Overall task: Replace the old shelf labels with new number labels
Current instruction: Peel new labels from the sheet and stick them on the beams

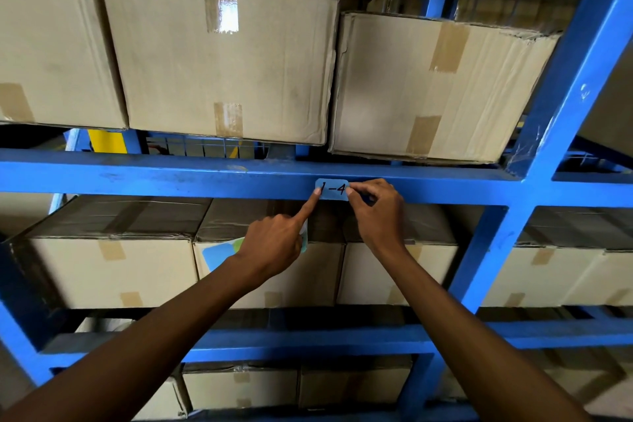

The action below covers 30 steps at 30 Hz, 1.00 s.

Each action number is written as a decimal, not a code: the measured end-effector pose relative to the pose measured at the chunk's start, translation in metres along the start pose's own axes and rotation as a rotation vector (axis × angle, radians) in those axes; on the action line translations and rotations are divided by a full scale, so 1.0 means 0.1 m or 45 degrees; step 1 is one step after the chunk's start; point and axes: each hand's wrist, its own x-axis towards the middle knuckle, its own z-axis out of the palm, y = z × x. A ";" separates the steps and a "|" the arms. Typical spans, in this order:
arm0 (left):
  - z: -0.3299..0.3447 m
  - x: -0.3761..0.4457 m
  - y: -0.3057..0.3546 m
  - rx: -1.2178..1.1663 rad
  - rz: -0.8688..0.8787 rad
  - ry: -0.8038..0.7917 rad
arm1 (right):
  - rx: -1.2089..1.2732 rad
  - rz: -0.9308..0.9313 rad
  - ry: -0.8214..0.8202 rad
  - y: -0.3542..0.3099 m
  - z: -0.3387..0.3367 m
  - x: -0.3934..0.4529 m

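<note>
A light blue label (333, 189) marked "1-4" lies on the front face of the blue shelf beam (171, 178). My left hand (274, 240) presses its index fingertip on the label's left edge while its other fingers hold a sheet of coloured labels (219, 252) against the palm. My right hand (376, 212) pinches the label's right edge between thumb and fingertips.
Taped cardboard boxes (222, 55) fill the shelf above the beam, and more boxes (109, 271) sit on the shelves below. A blue upright post (555, 120) rises at the right. Wire mesh shows behind the boxes.
</note>
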 end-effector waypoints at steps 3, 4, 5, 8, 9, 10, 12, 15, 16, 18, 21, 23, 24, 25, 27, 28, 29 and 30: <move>0.02 0.00 -0.01 -0.013 -0.003 0.000 | -0.006 -0.002 0.019 -0.01 0.01 0.00; 0.02 0.00 -0.01 -0.014 -0.001 -0.001 | -0.007 0.002 0.024 -0.01 0.02 0.00; 0.03 0.00 -0.01 -0.014 0.000 -0.001 | -0.010 0.008 0.029 -0.02 0.03 0.00; 0.03 0.00 -0.02 -0.013 0.000 0.010 | -0.015 0.034 0.048 -0.02 0.05 0.00; 0.04 0.00 -0.02 -0.010 -0.003 0.009 | -0.013 0.043 0.053 -0.02 0.06 0.00; 0.04 0.01 -0.02 -0.008 -0.007 0.006 | -0.011 0.048 0.056 -0.02 0.07 0.00; 0.04 0.01 -0.01 -0.011 -0.017 0.000 | -0.014 0.045 0.055 -0.02 0.07 0.01; 0.03 0.02 -0.01 -0.013 -0.026 -0.011 | -0.007 0.030 0.051 -0.02 0.07 0.01; 0.03 0.02 -0.01 -0.012 -0.026 -0.014 | 0.004 0.024 0.050 -0.01 0.06 0.01; 0.04 0.02 -0.01 -0.003 -0.018 -0.008 | 0.017 0.018 0.045 -0.01 0.06 0.02; 0.05 0.02 -0.03 0.002 0.001 0.017 | 0.002 0.020 0.048 -0.01 0.05 0.03; 0.05 0.02 -0.03 -0.005 0.006 0.020 | -0.004 0.024 0.054 -0.01 0.05 0.03; 0.05 0.02 -0.03 -0.004 0.008 0.021 | -0.005 0.025 0.053 -0.01 0.06 0.03; 0.06 0.02 -0.03 -0.002 0.010 0.024 | -0.006 0.026 0.052 -0.01 0.06 0.03; 0.05 0.02 -0.03 -0.002 0.009 0.021 | -0.013 0.026 0.050 -0.01 0.05 0.03; 0.04 0.02 -0.03 -0.002 0.006 0.013 | -0.017 0.027 0.049 -0.01 0.05 0.03; 0.04 0.02 -0.02 -0.004 0.004 0.006 | -0.019 0.028 0.048 -0.01 0.05 0.03; 0.03 0.01 -0.02 -0.004 0.002 0.001 | -0.020 0.031 0.046 -0.01 0.05 0.04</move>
